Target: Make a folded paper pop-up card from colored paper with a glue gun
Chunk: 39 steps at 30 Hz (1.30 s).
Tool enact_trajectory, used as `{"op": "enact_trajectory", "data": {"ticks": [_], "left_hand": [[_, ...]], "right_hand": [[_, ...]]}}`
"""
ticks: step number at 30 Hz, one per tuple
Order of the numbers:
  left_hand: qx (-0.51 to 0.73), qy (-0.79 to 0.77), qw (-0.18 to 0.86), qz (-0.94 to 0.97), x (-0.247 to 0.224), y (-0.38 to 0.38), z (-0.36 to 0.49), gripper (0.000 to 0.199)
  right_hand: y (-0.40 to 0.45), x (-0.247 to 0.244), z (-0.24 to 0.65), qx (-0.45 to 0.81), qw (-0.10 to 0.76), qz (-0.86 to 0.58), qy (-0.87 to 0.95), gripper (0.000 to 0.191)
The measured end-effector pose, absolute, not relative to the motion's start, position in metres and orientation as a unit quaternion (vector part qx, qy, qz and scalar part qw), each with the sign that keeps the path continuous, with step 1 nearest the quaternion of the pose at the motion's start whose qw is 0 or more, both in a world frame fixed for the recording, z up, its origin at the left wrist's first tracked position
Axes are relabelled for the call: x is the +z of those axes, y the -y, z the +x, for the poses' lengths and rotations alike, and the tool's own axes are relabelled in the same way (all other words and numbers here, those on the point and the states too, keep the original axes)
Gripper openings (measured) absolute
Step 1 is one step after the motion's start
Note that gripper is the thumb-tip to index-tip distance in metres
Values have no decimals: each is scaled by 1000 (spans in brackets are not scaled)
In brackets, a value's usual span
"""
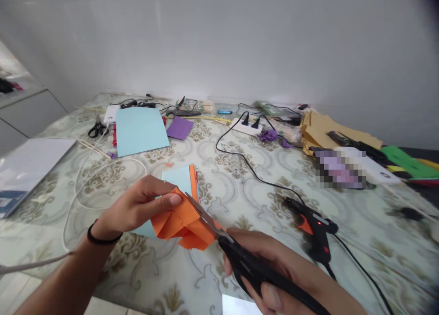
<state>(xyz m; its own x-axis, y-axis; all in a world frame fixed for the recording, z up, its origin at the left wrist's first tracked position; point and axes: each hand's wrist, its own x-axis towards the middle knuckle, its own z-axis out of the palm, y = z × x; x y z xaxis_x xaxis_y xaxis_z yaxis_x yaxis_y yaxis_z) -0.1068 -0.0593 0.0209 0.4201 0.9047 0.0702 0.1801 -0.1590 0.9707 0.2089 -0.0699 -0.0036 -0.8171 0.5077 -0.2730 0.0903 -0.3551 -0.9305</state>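
My left hand (pixel 144 203) pinches a folded, creased piece of orange paper (pixel 187 223) between thumb and fingers. Black-handled scissors (pixel 236 251) are gripped in my right hand (pixel 284 271), their metal blades lying along the upper right edge of the orange paper. How far the blades are parted is hard to make out. Beneath and behind the orange paper, a light blue sheet (pixel 176 175) with an orange strip (pixel 194 182) along its side lies on the table, partly hidden by my left hand.
A black glue gun (pixel 313 226) with a lit red light lies to the right, its cord trailing. Further back are a power strip (pixel 246 126), a light blue sheet (pixel 140 131), a purple square (pixel 179 127), other scissors (pixel 98 127) and brown paper (pixel 336 132). A white cable (pixel 77 187) loops at left.
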Motion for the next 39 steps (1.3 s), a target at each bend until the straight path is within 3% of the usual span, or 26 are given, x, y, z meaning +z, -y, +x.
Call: {"op": "enact_trajectory", "data": {"ticks": [4, 10, 23, 30, 39], "left_hand": [[336, -393, 510, 688, 25, 58, -108, 50], [399, -419, 517, 630, 19, 59, -105, 35], [567, -463, 510, 451, 15, 54, -102, 42], [486, -448, 599, 452, 19, 55, -103, 46], [503, -466, 585, 433, 16, 54, -101, 40]], "right_hand": [[77, 7, 208, 748, 192, -333, 541, 64], [59, 6, 207, 785, 75, -291, 542, 72], [64, -11, 206, 796, 104, -210, 558, 78], [61, -4, 210, 787, 116, -205, 571, 68], [68, -2, 207, 771, 130, -221, 583, 69]]}}
